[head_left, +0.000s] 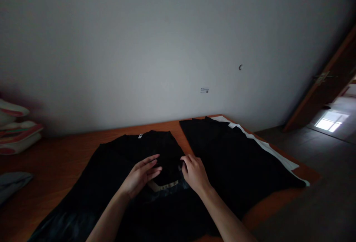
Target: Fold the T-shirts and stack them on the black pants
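Observation:
A black shirt (pixel 111 171) lies spread on the wooden surface, with a small white tag near its top edge. Over its upper part, my left hand (pixel 143 173) has its fingers apart and rests on or just above the dark cloth. My right hand (pixel 193 169) is closed at the shirt's right edge, thumb and fingers pinching the black fabric. Between both hands a pale patterned strip (pixel 164 186) shows on a raised or folded part of the cloth. Deep shadow hides the folds.
Another black garment (pixel 222 153) lies to the right, with white cloth (pixel 278 155) beneath its far edge. Grey cloth (pixel 13 182) and stacked patterned fabric (pixel 19 134) are at left. The wooden surface (pixel 69 142) meets a wall behind; a door (pixel 322 82) stands right.

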Action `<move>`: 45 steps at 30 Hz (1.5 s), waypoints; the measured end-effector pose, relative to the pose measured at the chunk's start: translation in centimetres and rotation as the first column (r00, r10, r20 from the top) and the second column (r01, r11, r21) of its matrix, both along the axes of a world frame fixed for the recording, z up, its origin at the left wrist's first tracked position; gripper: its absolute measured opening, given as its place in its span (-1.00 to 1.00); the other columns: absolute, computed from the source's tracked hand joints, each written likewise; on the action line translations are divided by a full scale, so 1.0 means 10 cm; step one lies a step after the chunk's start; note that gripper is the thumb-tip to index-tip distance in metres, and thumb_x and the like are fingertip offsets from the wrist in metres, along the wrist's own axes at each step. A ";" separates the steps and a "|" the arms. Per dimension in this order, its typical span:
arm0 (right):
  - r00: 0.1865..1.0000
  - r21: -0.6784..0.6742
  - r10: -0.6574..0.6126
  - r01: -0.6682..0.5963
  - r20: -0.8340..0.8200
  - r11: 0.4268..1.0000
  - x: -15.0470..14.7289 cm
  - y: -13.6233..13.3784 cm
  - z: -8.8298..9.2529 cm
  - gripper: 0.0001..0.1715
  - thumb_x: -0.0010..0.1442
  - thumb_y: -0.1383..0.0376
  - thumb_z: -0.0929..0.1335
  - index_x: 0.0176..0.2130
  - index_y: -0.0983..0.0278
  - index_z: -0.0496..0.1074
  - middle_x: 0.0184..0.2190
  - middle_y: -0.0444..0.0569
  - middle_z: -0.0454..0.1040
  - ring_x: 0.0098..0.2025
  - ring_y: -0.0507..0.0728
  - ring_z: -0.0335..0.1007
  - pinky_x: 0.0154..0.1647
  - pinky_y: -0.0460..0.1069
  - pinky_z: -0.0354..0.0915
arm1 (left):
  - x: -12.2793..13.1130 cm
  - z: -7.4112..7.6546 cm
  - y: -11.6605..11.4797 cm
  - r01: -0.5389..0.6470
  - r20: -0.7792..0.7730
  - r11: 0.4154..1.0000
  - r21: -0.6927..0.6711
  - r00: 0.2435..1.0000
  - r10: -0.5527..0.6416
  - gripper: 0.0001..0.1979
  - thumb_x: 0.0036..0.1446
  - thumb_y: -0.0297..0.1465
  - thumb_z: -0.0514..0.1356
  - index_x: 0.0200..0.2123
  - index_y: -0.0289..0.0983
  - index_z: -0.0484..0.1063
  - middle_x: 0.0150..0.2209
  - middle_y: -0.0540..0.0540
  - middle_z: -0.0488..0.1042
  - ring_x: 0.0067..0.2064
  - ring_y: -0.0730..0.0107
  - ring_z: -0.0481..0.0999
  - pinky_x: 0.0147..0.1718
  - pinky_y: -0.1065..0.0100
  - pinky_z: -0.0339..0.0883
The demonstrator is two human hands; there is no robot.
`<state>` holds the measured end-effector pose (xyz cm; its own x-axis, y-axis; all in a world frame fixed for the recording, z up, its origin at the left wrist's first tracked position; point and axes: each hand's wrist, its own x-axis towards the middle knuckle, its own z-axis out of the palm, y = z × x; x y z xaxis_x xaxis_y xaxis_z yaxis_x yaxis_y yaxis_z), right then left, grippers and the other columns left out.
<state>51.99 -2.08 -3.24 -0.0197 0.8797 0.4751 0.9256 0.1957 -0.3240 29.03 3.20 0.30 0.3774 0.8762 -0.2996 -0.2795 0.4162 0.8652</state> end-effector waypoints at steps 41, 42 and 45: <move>0.945 0.076 0.306 -0.316 0.115 0.946 -0.10 -0.09 0.12 -0.82 0.11 0.43 0.32 -0.34 0.19 0.50 -0.36 -0.07 0.48 -0.23 0.15 0.36 -0.10 0.08 0.19 | -0.03 -0.17 0.10 -0.200 -0.426 0.773 0.603 0.738 0.524 -0.72 -0.16 -0.58 0.32 -0.33 -0.15 0.61 -0.12 -0.15 0.49 0.08 -0.07 0.44 0.23 0.04 0.17; 0.946 0.071 0.309 -0.316 0.098 0.946 -0.10 -0.10 0.13 -0.82 0.11 0.42 0.32 -0.34 0.19 0.50 -0.36 -0.07 0.48 -0.24 0.15 0.37 -0.11 0.08 0.20 | -0.02 -0.17 0.08 -0.170 -0.424 0.750 0.639 0.736 0.528 -0.72 -0.14 -0.57 0.31 -0.32 -0.15 0.61 -0.07 -0.17 0.48 0.16 -0.12 0.38 0.28 0.00 0.09; 0.960 0.070 0.277 -0.279 0.032 0.958 -0.11 -0.12 0.14 -0.77 0.21 0.40 0.29 -0.20 0.20 0.50 -0.25 -0.04 0.51 -0.18 0.15 0.40 -0.09 0.06 0.24 | 0.03 -0.20 0.04 -0.005 -0.420 0.670 0.742 0.776 0.471 -0.75 -0.04 -0.49 0.32 -0.24 -0.13 0.61 0.06 -0.21 0.46 0.26 -0.16 0.27 0.35 -0.06 -0.05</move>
